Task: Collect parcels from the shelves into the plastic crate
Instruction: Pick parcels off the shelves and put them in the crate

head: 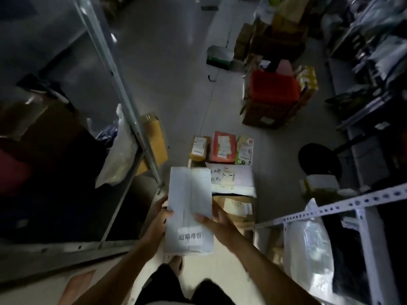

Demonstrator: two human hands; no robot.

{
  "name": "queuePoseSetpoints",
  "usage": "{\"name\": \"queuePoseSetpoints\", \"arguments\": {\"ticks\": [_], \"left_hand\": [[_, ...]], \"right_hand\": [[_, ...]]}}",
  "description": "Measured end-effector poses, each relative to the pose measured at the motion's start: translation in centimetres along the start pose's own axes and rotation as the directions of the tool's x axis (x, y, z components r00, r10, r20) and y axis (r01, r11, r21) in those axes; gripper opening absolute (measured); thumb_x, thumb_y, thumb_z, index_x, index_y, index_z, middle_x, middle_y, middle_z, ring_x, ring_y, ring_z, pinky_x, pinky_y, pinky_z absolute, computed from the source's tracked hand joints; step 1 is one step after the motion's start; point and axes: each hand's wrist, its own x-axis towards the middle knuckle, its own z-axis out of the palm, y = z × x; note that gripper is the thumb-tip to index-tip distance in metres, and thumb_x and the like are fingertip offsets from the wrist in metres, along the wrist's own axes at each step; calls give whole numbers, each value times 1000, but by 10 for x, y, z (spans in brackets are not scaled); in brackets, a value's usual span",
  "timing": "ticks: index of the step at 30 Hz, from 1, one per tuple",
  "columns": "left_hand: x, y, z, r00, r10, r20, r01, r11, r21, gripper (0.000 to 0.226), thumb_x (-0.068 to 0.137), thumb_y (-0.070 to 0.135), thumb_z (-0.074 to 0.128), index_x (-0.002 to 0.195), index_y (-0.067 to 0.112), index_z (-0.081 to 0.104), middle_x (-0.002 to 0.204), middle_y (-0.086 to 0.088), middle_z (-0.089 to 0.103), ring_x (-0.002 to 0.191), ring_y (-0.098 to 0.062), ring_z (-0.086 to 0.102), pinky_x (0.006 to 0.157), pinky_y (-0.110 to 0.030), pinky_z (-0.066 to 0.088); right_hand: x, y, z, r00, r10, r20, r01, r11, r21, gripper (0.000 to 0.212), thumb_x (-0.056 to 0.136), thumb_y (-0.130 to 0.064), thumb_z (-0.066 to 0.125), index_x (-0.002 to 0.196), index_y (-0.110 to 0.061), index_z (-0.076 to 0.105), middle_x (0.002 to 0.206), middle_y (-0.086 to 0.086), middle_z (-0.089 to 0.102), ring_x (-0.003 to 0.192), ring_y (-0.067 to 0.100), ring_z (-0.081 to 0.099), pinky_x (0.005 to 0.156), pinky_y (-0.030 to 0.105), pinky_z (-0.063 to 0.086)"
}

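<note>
The parcel (pixel 189 208), a flat white packet with a seam down its middle, is held in the air in front of the person, above the near end of the crate (pixel 253 208), which stands on the floor (pixel 176 84) between the shelves. The left hand (pixel 157 219) grips its left edge, thumb curled over the face; the right hand (pixel 217 223) lies against its right side with fingers (pixel 201 217) straight and spread, steadying rather than gripping. The crate already holds several parcels: a pale mailer (pixel 231 177) with a brown box (pixel 236 208) nearer the person, and at the far end three small boxes (pixel 222 147) standing side by side. To do this step well, I would judge it best to lower the packet flat onto the mailer and brown box, keeping both hands on it until it rests, so it neither slides off nor tips the upright boxes. A white label near the packet's lower end carries four printed Chinese characters, too blurred to read with confidence; handwriting and a slip on the mailer are also illegible.
</note>
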Motion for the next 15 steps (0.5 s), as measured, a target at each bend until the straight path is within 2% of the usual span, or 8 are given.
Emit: {"name": "queuePoseSetpoints", "arguments": {"ticks": [2, 3, 5, 8, 9, 11, 13, 15], "left_hand": [[39, -16, -18, 996, -85, -36, 87, 994, 63, 38, 84, 27, 62, 122, 26, 64, 117, -25, 62, 116, -50, 56, 85, -34, 54], [53, -22, -24, 993, -107, -53, 111, 991, 75, 38, 85, 24, 63, 122, 20, 65, 117, -31, 57, 120, -54, 52, 83, -27, 54], [67, -14, -25, 980, -161, -116, 166, 986, 34, 31, 95, 7, 53, 125, 10, 60, 117, -19, 59, 118, -39, 54, 83, -20, 51], [91, -6, -16, 972, -215, -92, 218, 976, 15, 38, 98, 2, 47, 129, 23, 53, 114, -3, 63, 103, -21, 61, 92, -40, 48], [102, -11, -17, 968, -232, -96, 234, 972, 15, 38, 98, 3, 48, 129, 25, 52, 113, 0, 63, 100, -18, 61, 92, -41, 48], [131, -26, -20, 962, -236, -140, 241, 970, 20, 39, 98, 4, 48, 132, 23, 51, 114, 0, 63, 98, -14, 61, 90, -37, 48], [161, -41, -19, 954, -247, -170, 255, 967, 28, 41, 97, 7, 51, 135, 21, 51, 119, -3, 62, 103, -18, 60, 93, -38, 47], [189, -56, -16, 952, -248, -178, 254, 967, 10, 34, 91, 13, 58, 125, 18, 56, 120, -11, 60, 107, -26, 58, 99, -44, 44]], "right_hand": [[29, -3, 3, 999, 36, 0, -36, 999, -17, 53, 69, -44, 84, 118, -38, 64, 120, -13, 72, 114, 7, 66, 89, 26, 56], [43, -2, 3, 999, 46, 9, -46, 998, -34, 55, 68, -47, 85, 118, -40, 64, 120, -15, 72, 116, 6, 65, 94, 28, 56], [67, 0, 1, 997, 68, 28, -65, 992, -106, 63, 68, -52, 84, 127, -42, 61, 122, -20, 70, 117, 3, 64, 103, 36, 53], [102, 13, -3, 995, 89, 40, -81, 985, -155, 79, 78, -43, 84, 147, -38, 47, 128, -22, 67, 121, 0, 61, 109, 39, 49], [113, 21, -5, 994, 95, 47, -86, 984, -159, 81, 80, -39, 84, 150, -38, 43, 130, -22, 65, 124, -1, 59, 111, 39, 48], [140, 36, -9, 993, 97, 63, -86, 983, -162, 82, 83, -36, 83, 152, -41, 39, 134, -22, 63, 128, -1, 56, 112, 39, 46], [165, 53, -14, 993, 93, 73, -84, 988, -127, 82, 85, -32, 82, 153, -41, 37, 135, -20, 63, 129, 0, 55, 112, 39, 46], [189, 72, -20, 992, 102, 74, -94, 990, -105, 83, 84, -35, 83, 152, -43, 37, 134, -20, 63, 128, 1, 56, 111, 41, 47]]}}
